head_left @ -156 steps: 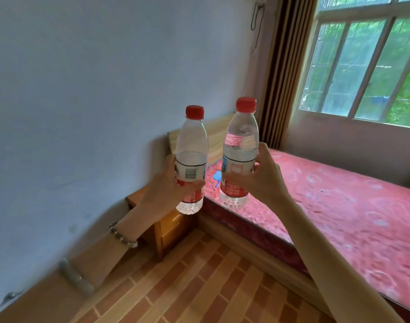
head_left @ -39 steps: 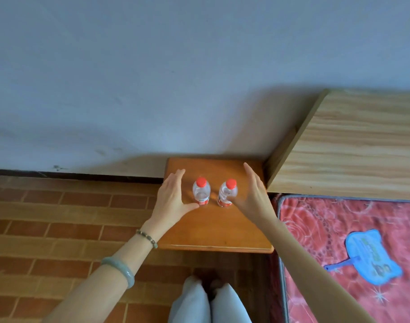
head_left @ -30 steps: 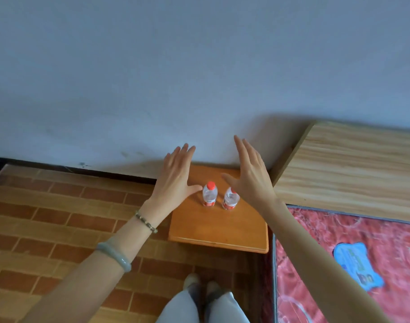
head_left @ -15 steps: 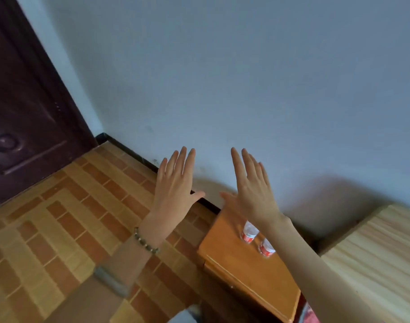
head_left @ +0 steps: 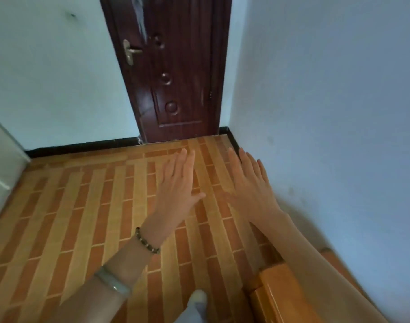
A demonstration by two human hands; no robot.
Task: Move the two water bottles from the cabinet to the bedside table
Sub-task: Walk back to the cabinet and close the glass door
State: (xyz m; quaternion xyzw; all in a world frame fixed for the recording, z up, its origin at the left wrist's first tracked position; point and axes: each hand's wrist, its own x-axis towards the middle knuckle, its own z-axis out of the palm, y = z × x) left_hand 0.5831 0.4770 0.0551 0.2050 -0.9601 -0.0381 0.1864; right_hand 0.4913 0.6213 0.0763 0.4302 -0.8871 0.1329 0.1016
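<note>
My left hand (head_left: 177,190) and my right hand (head_left: 251,185) are held out flat over the tiled floor, fingers stretched, palms down, holding nothing. The orange wooden bedside table (head_left: 280,297) shows only as a corner at the bottom right, partly behind my right forearm. Neither water bottle is in view. A bead bracelet and a pale bangle sit on my left wrist.
A dark brown door (head_left: 173,73) with a brass handle stands ahead in the corner. Pale blue walls (head_left: 334,101) run on the right and left. A white cabinet edge (head_left: 1,164) shows at far left. Brick-pattern tiles (head_left: 94,206) cover the floor.
The view has swung left, away from the bedside table toward the door. The two bottles that stood on the table have left the view. Both hands stay open and empty.
</note>
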